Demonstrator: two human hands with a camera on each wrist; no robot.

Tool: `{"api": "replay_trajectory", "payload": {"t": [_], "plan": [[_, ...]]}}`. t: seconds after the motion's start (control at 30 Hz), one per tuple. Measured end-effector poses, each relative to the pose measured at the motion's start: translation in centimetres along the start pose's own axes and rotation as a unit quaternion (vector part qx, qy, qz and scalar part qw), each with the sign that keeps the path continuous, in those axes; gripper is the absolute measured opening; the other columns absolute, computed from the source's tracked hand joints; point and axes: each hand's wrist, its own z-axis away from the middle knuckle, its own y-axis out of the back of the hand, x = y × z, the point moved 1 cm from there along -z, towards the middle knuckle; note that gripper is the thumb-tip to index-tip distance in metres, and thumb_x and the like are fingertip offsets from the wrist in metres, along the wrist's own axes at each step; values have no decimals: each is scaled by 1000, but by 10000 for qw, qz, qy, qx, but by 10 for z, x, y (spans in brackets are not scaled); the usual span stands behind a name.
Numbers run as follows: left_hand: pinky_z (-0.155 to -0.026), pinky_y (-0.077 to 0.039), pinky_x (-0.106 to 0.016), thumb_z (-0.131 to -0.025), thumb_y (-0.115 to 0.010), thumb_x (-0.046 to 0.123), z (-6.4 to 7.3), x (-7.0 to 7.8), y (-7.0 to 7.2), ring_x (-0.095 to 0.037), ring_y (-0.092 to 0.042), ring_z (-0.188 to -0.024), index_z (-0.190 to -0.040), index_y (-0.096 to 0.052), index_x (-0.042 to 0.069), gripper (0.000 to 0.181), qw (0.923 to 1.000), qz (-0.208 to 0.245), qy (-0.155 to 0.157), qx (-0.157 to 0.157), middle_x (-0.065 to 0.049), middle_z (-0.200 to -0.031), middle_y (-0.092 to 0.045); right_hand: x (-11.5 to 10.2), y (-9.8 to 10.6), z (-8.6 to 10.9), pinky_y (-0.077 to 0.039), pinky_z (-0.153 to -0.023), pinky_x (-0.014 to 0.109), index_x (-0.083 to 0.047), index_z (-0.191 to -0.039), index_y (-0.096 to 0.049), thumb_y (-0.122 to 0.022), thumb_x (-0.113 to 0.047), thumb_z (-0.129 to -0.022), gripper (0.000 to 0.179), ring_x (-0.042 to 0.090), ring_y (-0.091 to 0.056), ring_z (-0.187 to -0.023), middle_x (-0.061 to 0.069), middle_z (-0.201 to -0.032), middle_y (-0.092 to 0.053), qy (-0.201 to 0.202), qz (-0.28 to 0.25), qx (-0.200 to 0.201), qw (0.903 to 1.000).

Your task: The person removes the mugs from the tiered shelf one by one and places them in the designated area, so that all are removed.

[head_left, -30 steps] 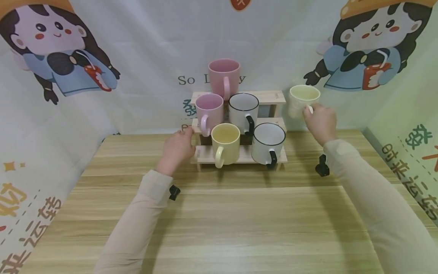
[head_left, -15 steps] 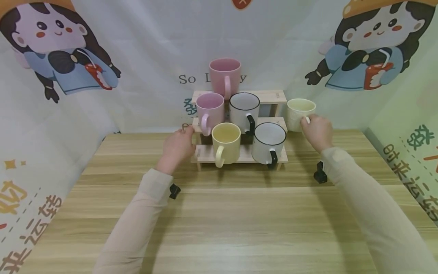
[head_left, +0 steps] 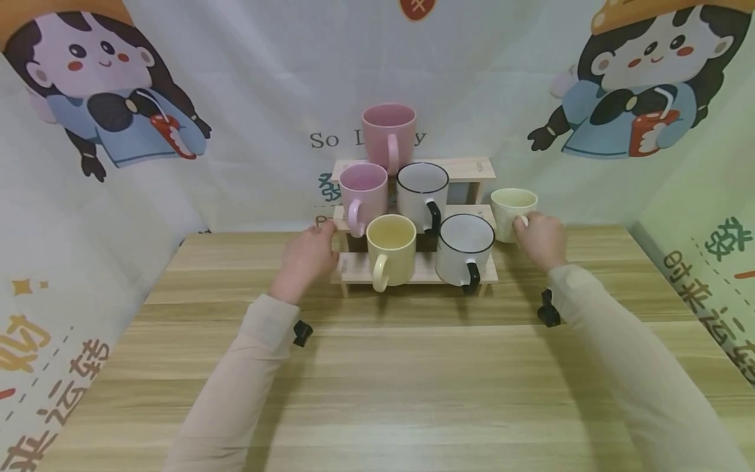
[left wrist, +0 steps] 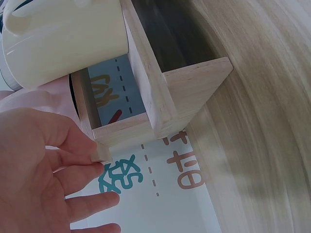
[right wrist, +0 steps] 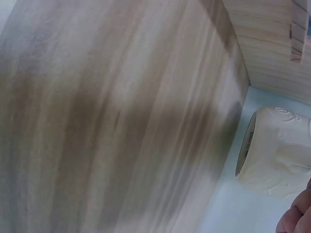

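The cream mug (head_left: pixel 506 211), just beside the right end of the wooden rack (head_left: pixel 466 169), looks like stiff, breakable ceramic of modest weight, probably slick; its handle (right wrist: pixel 293 156), gripped by the right hand (head_left: pixel 542 241), seems the surest hold; the left hand (head_left: pixel 305 257) pinches the rack's left end.

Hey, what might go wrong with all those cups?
The embossed cream mug might slip: right-hand fingers hold it by the handle. It might bump the pale wooden three-tier rack beside it. Left-hand fingers pinch that rack, so a tug might topple the black-rimmed white mug on its lowest shelf.
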Motion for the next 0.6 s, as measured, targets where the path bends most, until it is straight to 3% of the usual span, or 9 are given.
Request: {"api": "replay_trajectory", "payload": {"t": [0.13,0.33,0.6], "plan": [[-66,-55,-42,-86,-59,15,1,-1,-2,-33,-64,-90,-131,-46,7,47,10000,10,13,36,-19,-118,-64,2,-4,2,-35,-48,40,-7,-56,-39,-42,-21,-91,38,30,-43,-53,10,-53,-45,77,85,30,9999],[-69,-55,-45,-86,-57,15,2,0,-2,-35,-64,-92,-130,-47,7,46,9999,26,14,109,-20,-118,-64,3,-6,4,-42,-52,48,-5,-58,-42,-43,-22,-93,39,37,-51,-56,15,-57,-51,81,239,-54,9997],[-70,-55,-45,-86,-59,15,1,0,-2,-35,-64,-92,-132,-46,6,48,9999,73,40,108,-21,-119,-63,2,-8,3,-42,-52,48,-4,-60,-43,-39,-24,-93,38,37,-51,-58,17,-60,-51,-39,256,-336,9991]]}}
